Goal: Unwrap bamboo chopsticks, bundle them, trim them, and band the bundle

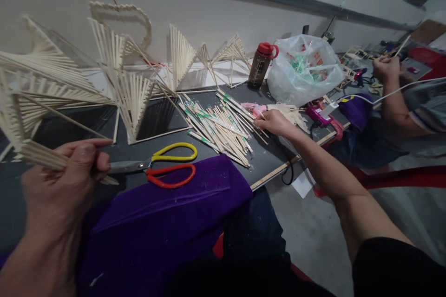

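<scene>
My left hand (75, 171) is closed around a small bundle of wooden chopsticks (43, 154), beside scissors (148, 165) with one yellow and one red handle. My right hand (275, 123) reaches to the right end of a pile of chopsticks (223, 125), some in clear wrappers with green print. Its fingers are pinched together; what lies between them is hidden. Just behind those fingers is a pink glue gun (252, 107), partly covered. Stick-built fan shapes (130, 97) stand along the left and back of the dark table (156, 118).
A dark bottle with a red lid (258, 67) stands beside a plastic bag of wrappers (303, 69). A magenta glue gun (320, 116) lies farther right. Purple cloth (167, 227) covers my lap and the table's edge. Another person's hand (386, 67) holds a stick at right.
</scene>
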A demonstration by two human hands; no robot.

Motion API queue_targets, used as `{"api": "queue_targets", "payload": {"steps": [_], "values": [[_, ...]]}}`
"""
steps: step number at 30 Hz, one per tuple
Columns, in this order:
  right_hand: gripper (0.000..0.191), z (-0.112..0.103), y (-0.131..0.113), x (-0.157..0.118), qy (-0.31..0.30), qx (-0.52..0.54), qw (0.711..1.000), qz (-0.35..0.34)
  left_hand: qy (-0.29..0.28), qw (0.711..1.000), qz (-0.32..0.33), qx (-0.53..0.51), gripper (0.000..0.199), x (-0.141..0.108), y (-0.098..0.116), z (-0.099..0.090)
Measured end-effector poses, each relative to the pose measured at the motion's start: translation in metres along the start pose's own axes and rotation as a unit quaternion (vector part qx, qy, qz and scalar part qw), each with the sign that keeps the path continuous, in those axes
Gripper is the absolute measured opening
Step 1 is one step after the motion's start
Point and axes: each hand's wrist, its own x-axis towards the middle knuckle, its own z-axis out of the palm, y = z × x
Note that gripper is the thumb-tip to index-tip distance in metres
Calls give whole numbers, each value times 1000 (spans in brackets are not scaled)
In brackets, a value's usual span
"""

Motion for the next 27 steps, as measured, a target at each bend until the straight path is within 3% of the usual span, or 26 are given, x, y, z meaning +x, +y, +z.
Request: {"api": "queue_targets", "payload": {"steps": [5,11,17,23,27], "values": [[29,5,-19,-8,-31,-250,968,1,4,1000,2,12,23,1,-2,0],[35,10,-28,-16,-68,-316,946,7,1,1000,15,-2,23,3,-5,-1],[29,4,-17,-19,-59,-260,964,18,-11,1000,25,-8,23,5,-8,-2],[22,-1,-6,-13,51,-113,992,-12,-8,1000,15,-17,21,5,-10,-2],[19,4,-2,-9,73,15,997,-16,-3,1000,13,-6,20,5,-9,-2]]}}
